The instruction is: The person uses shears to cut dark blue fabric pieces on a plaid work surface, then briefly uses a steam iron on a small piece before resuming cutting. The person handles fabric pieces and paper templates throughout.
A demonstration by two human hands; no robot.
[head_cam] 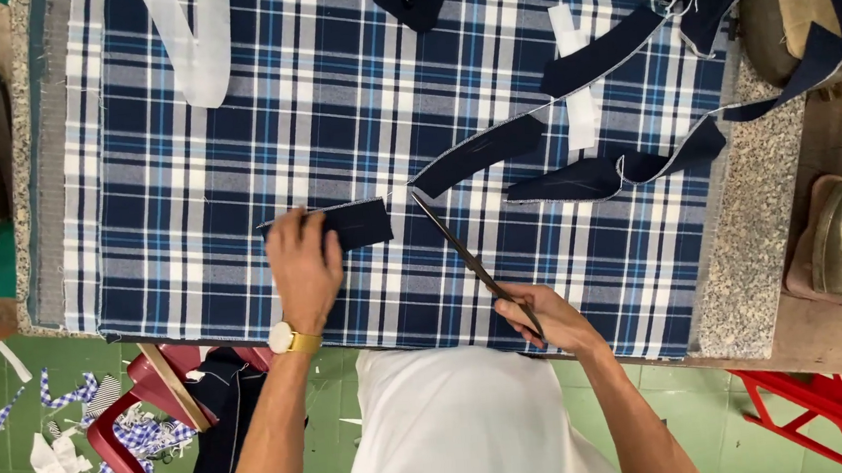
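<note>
Pressing flat on a short navy strip, left hand, fingers spread open and laid over the strip's left end, pinning it to the plaid cloth covering the bench. Gripping long dark scissors by the handles, right hand, fingers closed around them, blades shut or nearly so, long axis slanting up and left, tip just right of the navy strip's free end and closer to it than anything else. Strip's long axis running left to right, so lying left of the scissor tip. Farther from the navy strip, up and right: longer navy bands and white interfacing pieces. No containers visible.
</note>
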